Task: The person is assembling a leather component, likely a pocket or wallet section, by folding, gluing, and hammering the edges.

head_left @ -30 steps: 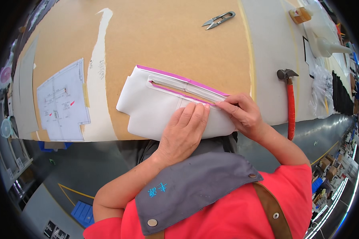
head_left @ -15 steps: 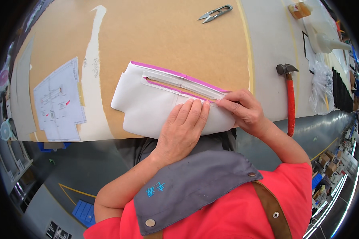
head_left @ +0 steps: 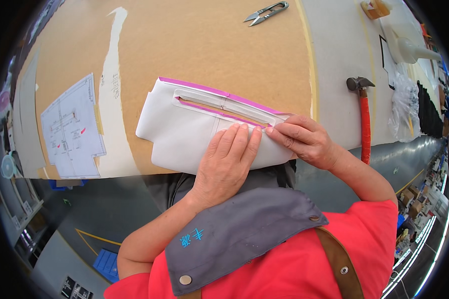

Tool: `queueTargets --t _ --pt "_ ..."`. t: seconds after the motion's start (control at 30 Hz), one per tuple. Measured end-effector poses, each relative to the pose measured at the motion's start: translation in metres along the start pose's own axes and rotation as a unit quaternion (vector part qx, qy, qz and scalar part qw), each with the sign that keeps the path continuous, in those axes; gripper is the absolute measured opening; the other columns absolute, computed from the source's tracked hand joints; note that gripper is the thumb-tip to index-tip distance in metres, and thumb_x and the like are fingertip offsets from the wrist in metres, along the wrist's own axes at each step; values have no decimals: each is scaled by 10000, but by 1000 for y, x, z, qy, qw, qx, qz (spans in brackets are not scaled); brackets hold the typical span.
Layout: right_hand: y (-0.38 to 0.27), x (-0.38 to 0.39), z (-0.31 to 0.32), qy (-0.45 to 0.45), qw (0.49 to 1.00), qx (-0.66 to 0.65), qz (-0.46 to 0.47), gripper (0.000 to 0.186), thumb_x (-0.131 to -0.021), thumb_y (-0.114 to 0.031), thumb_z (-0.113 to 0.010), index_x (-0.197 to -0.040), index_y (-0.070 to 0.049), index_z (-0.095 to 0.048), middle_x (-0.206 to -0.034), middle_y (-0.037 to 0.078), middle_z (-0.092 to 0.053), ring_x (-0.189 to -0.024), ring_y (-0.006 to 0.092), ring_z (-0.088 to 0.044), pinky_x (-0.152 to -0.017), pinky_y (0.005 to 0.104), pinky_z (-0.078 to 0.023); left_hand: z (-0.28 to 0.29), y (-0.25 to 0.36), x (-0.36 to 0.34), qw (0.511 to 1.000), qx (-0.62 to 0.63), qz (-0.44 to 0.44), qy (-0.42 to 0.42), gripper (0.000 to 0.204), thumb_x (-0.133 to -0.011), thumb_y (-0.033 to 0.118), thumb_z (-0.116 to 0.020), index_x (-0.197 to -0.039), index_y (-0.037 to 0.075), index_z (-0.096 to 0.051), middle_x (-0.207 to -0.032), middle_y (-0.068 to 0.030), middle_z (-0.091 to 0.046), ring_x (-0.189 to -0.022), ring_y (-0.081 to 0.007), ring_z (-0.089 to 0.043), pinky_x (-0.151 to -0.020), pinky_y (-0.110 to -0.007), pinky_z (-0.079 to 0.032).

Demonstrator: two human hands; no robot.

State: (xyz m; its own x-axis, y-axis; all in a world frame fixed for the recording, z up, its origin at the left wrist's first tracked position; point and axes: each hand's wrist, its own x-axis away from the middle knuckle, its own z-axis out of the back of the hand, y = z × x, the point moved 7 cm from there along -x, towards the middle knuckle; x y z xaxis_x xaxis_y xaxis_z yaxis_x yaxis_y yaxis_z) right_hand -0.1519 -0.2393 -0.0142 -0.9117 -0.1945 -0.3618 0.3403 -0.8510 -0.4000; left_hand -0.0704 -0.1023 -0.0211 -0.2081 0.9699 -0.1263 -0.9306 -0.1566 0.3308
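A white leather-like panel (head_left: pixel 169 132) with notched corners lies at the near edge of the table. It has a long narrow slot, with magenta strips along its upper edge and along the slot's near lip. My left hand (head_left: pixel 227 162) rests flat on the panel just below the slot, fingers stretched out and fingertips near the magenta lip. At the slot's right end, my right hand (head_left: pixel 307 142) pinches the panel's edge between thumb and fingers. The fingers curl over the part they grip and hide it.
Small thread snips (head_left: pixel 266 13) lie at the far side. A red-handled hammer (head_left: pixel 365 119) lies on the right, its handle over the table edge. Further right are a clear plastic bag (head_left: pixel 404 107) and a white bottle (head_left: pixel 414 51). A paper drawing (head_left: pixel 74 129) is on the left.
My right fingertips have shifted very slightly along the slot's right end. The left hand stays pressed on the panel. The whole view has shifted a little.
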Motion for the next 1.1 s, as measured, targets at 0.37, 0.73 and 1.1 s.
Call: queueTargets --t 0.37,0.73,1.1 --pt "4 0 2 1 999 -45 -18 615 -618 -131 -744 -1211 22 -691 -1073 68 -628 -947 249 -658 -835 368 -592 1 1 0 1000 -7 -5 -10 554 -872 81 -590 -1422 29 -553 -1330 -169 -560 -1239 -318 -568 -1054 -429 -479" --pt "4 4 -1 4 1000 -28 -10 662 -587 -167 -741 -1225 4 -693 -1082 57 -619 -943 239 -655 -843 355 -587 -1 -1 1 1000 -8 1 -15 553 -883 90 -586 -1433 39 -554 -1345 -159 -558 -1247 -319 -563 -1049 -432 -486" --pt "2 4 -3 -20 1000 -8 1 675 -615 -154 -740 -1270 -7 -676 -1095 49 -599 -957 229 -643 -852 354 -586 -2 -1 4 1000 6 -3 -7 561 -884 68 -583 -1443 30 -547 -1353 -165 -552 -1257 -329 -558 -1064 -437 -478"
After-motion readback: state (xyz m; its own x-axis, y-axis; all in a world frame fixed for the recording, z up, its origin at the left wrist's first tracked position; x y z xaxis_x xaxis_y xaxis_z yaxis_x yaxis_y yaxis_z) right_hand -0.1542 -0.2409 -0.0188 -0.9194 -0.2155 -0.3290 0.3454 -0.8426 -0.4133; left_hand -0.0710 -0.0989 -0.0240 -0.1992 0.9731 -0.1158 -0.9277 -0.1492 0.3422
